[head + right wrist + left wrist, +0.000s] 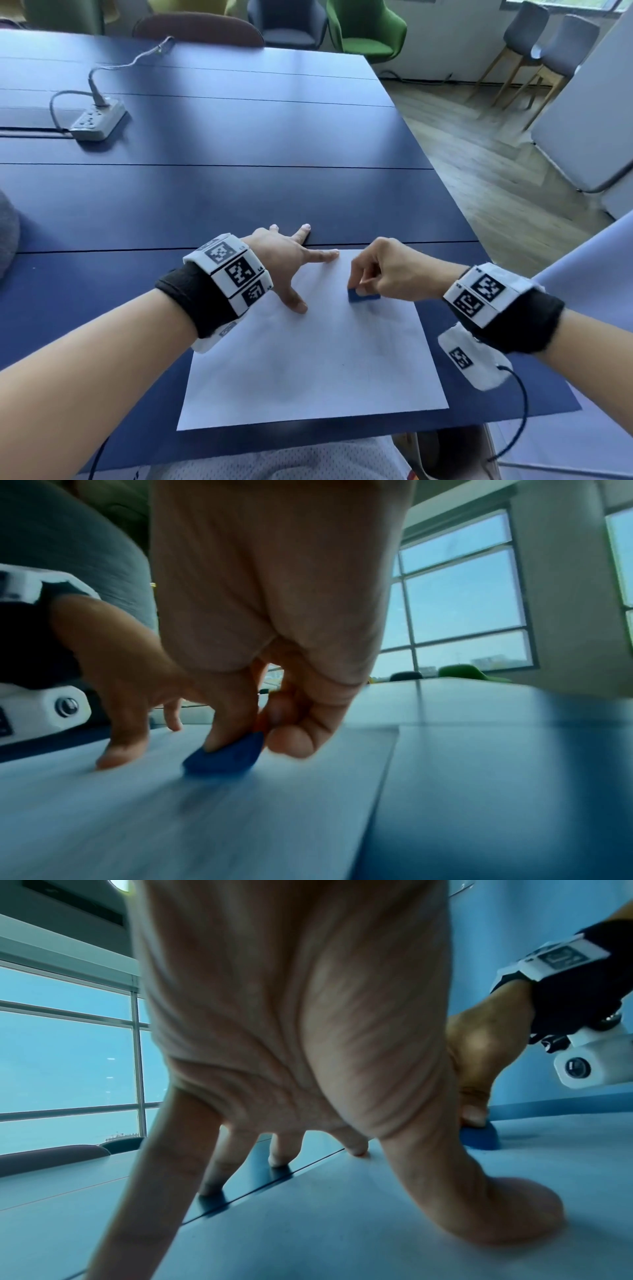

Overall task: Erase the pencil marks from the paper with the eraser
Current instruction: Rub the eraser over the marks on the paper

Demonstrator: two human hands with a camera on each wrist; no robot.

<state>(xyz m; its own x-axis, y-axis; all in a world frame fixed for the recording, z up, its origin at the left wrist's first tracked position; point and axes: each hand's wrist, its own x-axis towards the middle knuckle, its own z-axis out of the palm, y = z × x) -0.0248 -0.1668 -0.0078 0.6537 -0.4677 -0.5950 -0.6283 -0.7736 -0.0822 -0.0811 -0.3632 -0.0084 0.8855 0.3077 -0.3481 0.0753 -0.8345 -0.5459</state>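
A white sheet of paper (308,359) lies on the dark blue table (239,137) near its front edge. My right hand (387,270) pinches a small blue eraser (363,295) and holds it down on the sheet's upper right part; the right wrist view shows the eraser (226,756) under thumb and fingertips, blurred. Faint grey pencil marks (195,796) show just below it. My left hand (291,263) is spread flat, thumb and forefinger pressing the paper's upper left corner, the other fingers on the table. The left wrist view shows the eraser (479,1137) past my thumb.
A grey power strip (97,120) with its cable sits far left on the table. Chairs stand beyond the far edge, a green one (363,27) among them. The table's right edge drops to a wooden floor (479,154). A wrist cable (517,411) hangs at the front right.
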